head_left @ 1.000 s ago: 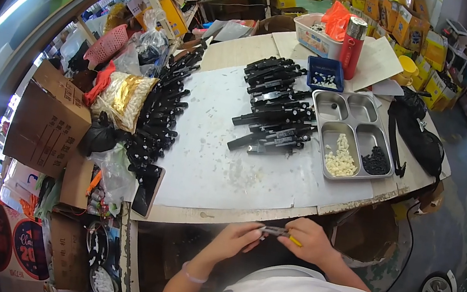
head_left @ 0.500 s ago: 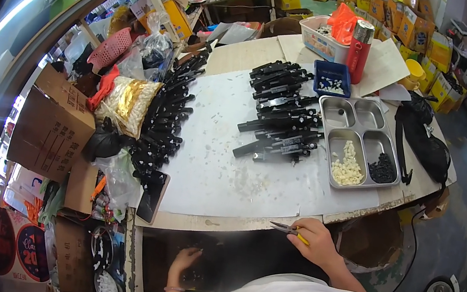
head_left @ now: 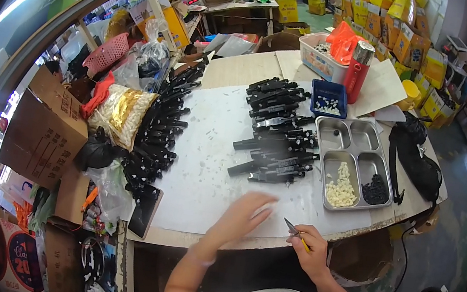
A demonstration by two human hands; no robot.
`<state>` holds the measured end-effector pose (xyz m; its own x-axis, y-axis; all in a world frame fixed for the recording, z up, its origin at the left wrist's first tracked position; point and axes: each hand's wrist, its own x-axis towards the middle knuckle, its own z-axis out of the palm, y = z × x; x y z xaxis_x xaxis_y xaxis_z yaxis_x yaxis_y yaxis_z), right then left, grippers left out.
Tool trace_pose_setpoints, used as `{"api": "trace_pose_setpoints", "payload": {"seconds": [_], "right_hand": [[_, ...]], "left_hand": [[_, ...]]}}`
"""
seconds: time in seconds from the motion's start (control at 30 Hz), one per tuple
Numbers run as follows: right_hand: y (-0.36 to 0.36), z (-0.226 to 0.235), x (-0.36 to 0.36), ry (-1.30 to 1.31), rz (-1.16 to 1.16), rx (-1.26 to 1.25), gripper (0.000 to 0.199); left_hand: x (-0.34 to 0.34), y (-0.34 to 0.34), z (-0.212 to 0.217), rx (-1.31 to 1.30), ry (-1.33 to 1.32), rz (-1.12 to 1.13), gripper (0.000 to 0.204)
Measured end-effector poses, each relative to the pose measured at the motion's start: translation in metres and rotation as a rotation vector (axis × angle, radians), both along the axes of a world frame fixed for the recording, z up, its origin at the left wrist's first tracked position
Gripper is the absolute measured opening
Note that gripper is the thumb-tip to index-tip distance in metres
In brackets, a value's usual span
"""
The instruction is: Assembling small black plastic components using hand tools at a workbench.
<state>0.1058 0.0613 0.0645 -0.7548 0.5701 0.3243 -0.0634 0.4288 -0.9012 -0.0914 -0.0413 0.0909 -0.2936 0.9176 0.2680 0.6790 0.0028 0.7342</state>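
Observation:
My right hand [head_left: 314, 253] is closed round a pair of small pliers [head_left: 292, 227] with yellow handles, at the front edge of the table [head_left: 195, 240]. The metal jaws point up and to the left. My left hand [head_left: 238, 219] is over the white sheet [head_left: 199, 171], slightly blurred, with thumb and fingers apart and nothing between them. Just beyond it lies a stack of black elongated plastic parts [head_left: 274, 173]. Right of that stack stands a metal tray [head_left: 321, 174] with white pieces [head_left: 341, 189] and black pieces [head_left: 376, 190] in separate compartments.
Another pile of black parts [head_left: 156, 134] runs along the table's left side, with a phone [head_left: 144, 212] at its near end. A blue box [head_left: 322, 87], red bottle [head_left: 358, 74] and black bag [head_left: 418, 164] stand right. Cardboard boxes [head_left: 44, 139] crowd the left.
My left hand has risen from below the table edge, up and to the right, over the white sheet. The pliers in my right hand now tilt more upward. The view has shifted slightly.

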Motion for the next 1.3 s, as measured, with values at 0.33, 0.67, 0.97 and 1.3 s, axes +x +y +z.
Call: {"api": "trace_pose_setpoints", "payload": {"seconds": [0.33,0.67,0.97,1.3], "right_hand": [[0.011,-0.010,0.009,-0.034,-0.101,-0.098,0.025],[0.022,-0.011,-0.004,-0.075,-0.147,0.002,0.014],[0.019,-0.003,-0.013,-0.152,-0.078,0.148,0.018],[0.005,-0.004,-0.017,-0.165,-0.052,0.269,0.019]], "left_hand": [[-0.014,0.131,-0.042,-0.065,0.812,0.134,0.032],[0.010,0.056,-0.038,0.310,-0.582,0.159,0.044],[0.035,0.018,-0.048,0.285,-0.076,0.347,0.029],[0.046,0.001,-0.048,0.205,0.336,0.501,0.027]]}}
